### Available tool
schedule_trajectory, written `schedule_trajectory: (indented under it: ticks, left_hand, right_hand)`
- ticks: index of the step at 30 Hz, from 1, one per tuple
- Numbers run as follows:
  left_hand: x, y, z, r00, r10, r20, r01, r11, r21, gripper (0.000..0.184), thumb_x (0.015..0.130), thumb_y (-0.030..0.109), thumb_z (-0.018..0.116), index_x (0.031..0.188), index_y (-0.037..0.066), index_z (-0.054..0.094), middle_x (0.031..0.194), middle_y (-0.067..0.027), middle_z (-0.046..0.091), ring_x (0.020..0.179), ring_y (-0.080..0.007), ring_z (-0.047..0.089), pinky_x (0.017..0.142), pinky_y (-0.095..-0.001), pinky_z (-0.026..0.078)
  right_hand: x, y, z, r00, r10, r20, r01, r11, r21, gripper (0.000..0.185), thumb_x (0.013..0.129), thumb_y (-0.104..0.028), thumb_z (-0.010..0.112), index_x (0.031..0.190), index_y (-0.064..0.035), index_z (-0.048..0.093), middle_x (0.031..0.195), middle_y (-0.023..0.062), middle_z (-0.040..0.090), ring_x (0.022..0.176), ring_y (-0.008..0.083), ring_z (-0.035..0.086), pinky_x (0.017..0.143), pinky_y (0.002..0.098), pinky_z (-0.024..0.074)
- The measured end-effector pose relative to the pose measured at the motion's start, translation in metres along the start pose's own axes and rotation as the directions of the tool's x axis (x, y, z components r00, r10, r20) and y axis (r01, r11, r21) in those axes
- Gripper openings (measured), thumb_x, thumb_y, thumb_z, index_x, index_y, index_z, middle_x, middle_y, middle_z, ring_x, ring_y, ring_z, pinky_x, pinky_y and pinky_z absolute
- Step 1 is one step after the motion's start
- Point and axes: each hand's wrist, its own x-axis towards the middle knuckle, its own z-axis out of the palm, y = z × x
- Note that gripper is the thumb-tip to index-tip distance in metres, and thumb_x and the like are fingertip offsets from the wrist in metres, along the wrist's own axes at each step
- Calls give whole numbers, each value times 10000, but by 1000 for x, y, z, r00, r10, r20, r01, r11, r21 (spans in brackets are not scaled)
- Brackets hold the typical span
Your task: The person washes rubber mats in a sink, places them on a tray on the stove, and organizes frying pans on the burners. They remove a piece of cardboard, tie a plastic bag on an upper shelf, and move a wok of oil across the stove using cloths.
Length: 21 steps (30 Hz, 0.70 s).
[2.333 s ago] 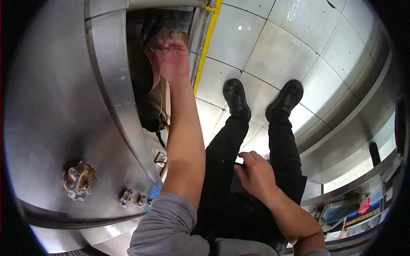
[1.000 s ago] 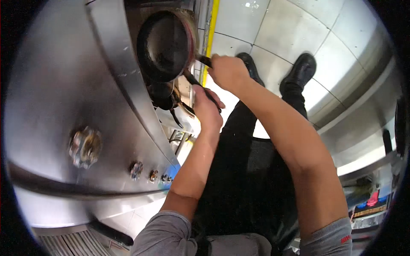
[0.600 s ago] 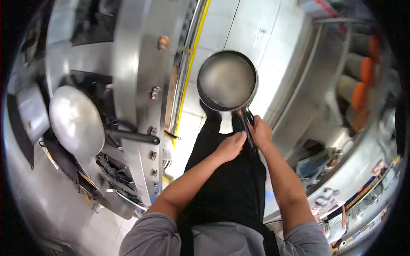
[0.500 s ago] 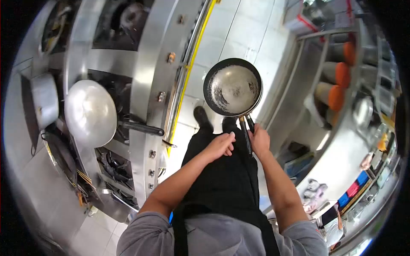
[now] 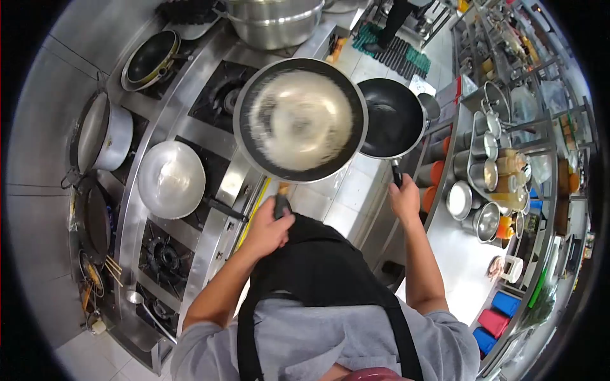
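Note:
My left hand (image 5: 270, 227) is closed round the black handle of a large frying pan (image 5: 300, 119) with a worn, pale, shiny inside. My right hand (image 5: 405, 198) grips the dark handle of a second pan, black inside (image 5: 386, 119). Both pans are held up in front of me, with the worn pan's right edge overlapping the black one. To the left, a silver pan (image 5: 171, 180) with a black handle rests on the stove.
The steel stove (image 5: 244, 171) with black burners (image 5: 166, 254) runs along the left. At its far end stands a large steel pot (image 5: 274, 22). On the right, a counter (image 5: 451, 273) holds metal containers (image 5: 488, 221) and bottles. A person's dark-clothed leg (image 5: 397, 22) shows at the top.
Two pans were taken from under the stove and lifted. Held together in my right hand half a second ago, they are now apart, one in each hand. The view has tilted up.

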Motion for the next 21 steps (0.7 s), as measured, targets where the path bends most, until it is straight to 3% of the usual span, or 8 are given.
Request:
schedule_trajectory:
  ticks: [4, 5, 7, 8, 10, 12, 16, 21]
  left_hand:
    - [-17, 24, -56, 962, 136, -239, -108, 986, 123, 228, 980, 152, 699, 1025, 52, 499, 706, -30, 547, 457, -119, 534, 411, -296, 438]
    - [-10, 21, -69, 959, 139, -246, -114, 987, 113, 228, 980, 152, 699, 1025, 52, 499, 706, -30, 547, 457, -119, 534, 411, -296, 438]
    - [8, 8, -91, 916, 217, -338, -145, 963, 226, 241, 985, 177, 701, 1013, 40, 504, 690, -48, 558, 454, -137, 547, 414, -311, 445]
    - [11, 7, -97, 908, 213, -361, -142, 966, 214, 241, 985, 177, 701, 1013, 40, 504, 690, -48, 558, 454, -137, 547, 414, -311, 445]
    - [24, 19, -104, 922, 76, -379, 4, 979, 206, 258, 985, 201, 702, 987, 35, 505, 665, -62, 564, 472, -157, 575, 418, -337, 451]
    - [35, 22, -109, 932, 86, -351, -19, 982, 189, 281, 989, 233, 703, 971, 36, 503, 663, -64, 567, 509, -166, 603, 461, -352, 473]
    - [63, 6, -111, 930, 129, -345, -134, 991, 9, 245, 996, 246, 707, 1030, 49, 566, 662, -26, 560, 472, -133, 566, 433, -312, 446]
    - [86, 26, -114, 897, 55, -438, -127, 982, -139, 206, 1000, 190, 690, 1034, 54, 538, 655, -24, 547, 476, -139, 569, 438, -310, 450]
  right_hand:
    - [-11, -68, -58, 994, -90, -61, 91, 996, 10, 214, 903, -119, 679, 1036, 36, 617, 733, 210, 619, 683, 332, 648, 667, 434, 494]
    - [-12, -81, -60, 993, -104, -60, 104, 995, 4, 214, 903, -119, 679, 1036, 36, 617, 733, 210, 619, 683, 332, 648, 667, 434, 494]
    - [-13, -101, -54, 991, -137, 3, 133, 965, 225, 197, 919, -102, 700, 1040, 32, 622, 725, 95, 585, 676, 174, 563, 639, 369, 461]
    - [-15, -119, -49, 987, -158, 18, 150, 963, 222, 197, 919, -102, 700, 1040, 32, 622, 725, 95, 585, 676, 174, 563, 639, 369, 461]
    - [-18, -163, -26, 966, -224, 129, 141, 875, 464, 125, 940, -99, 674, 985, -4, 606, 825, -14, 528, 783, 92, 485, 694, 284, 411]
    - [-18, -211, 0, 941, -262, 212, 175, 917, 359, 202, 943, -119, 683, 1077, 24, 632, 812, -11, 517, 786, 93, 482, 693, 282, 408]
    - [-5, -264, 77, 854, -392, 341, 208, 859, 468, 245, 932, -137, 697, 1093, 36, 632, 785, 7, 526, 745, 113, 485, 670, 302, 422]
    - [23, -310, 129, 696, -529, 485, 333, 836, 435, 282, 969, -154, 687, 1140, 59, 613, 832, 120, 641, 771, 191, 600, 715, 372, 506]
